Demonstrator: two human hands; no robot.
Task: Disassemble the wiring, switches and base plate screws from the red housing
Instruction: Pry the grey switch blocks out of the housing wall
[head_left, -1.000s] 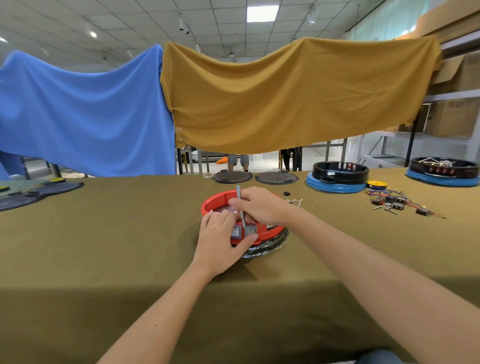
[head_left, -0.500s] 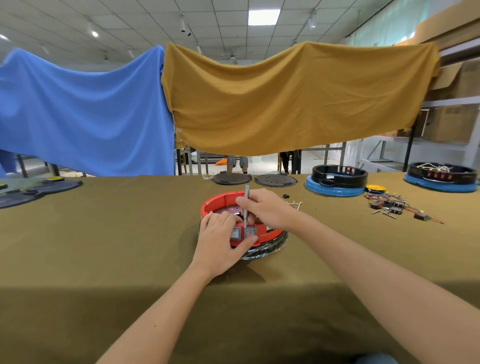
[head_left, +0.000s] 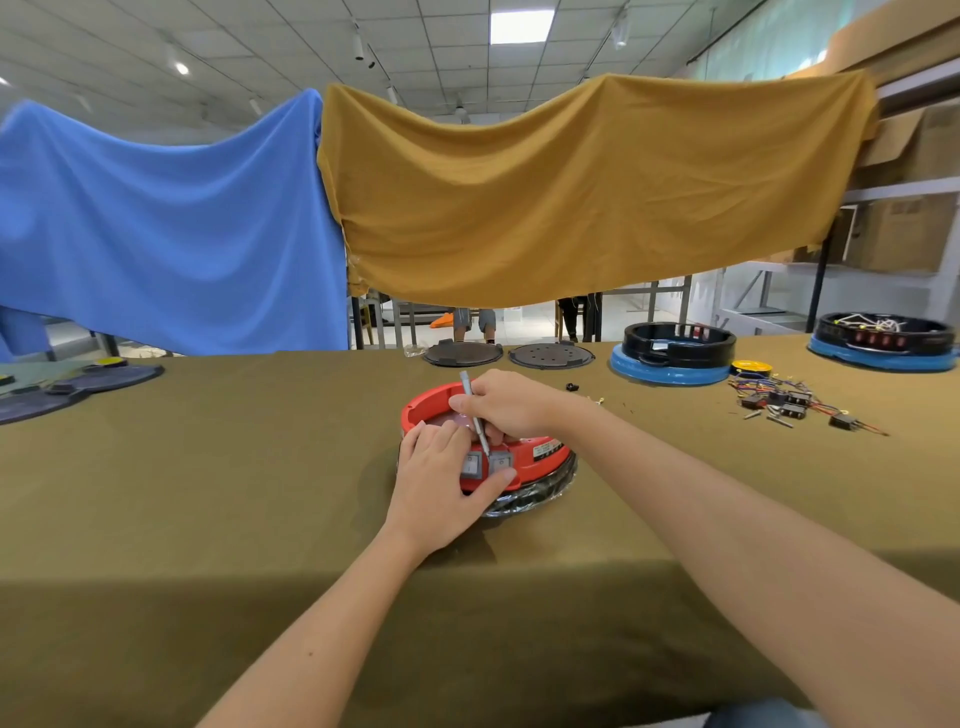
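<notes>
My right hand (head_left: 506, 405) pinches a slim grey screwdriver (head_left: 475, 410) pen-style, and over the last second its shaft has tipped from near upright to a slant, the tip now down at the seam between the two grey switches (head_left: 487, 464) on the near wall of the red housing (head_left: 540, 451). I read that as prying at a switch rather than turning a screw, so the switch step looks under way, with both switches still seated. My left hand (head_left: 434, 486) has not shifted: fingers lie over the rim, thumb hooked under the near wall, gripping the housing steady. The housing sits mid-surface (head_left: 208, 493) on a dark base. A white label (head_left: 545, 448) on the red wall carries print too small to read.
</notes>
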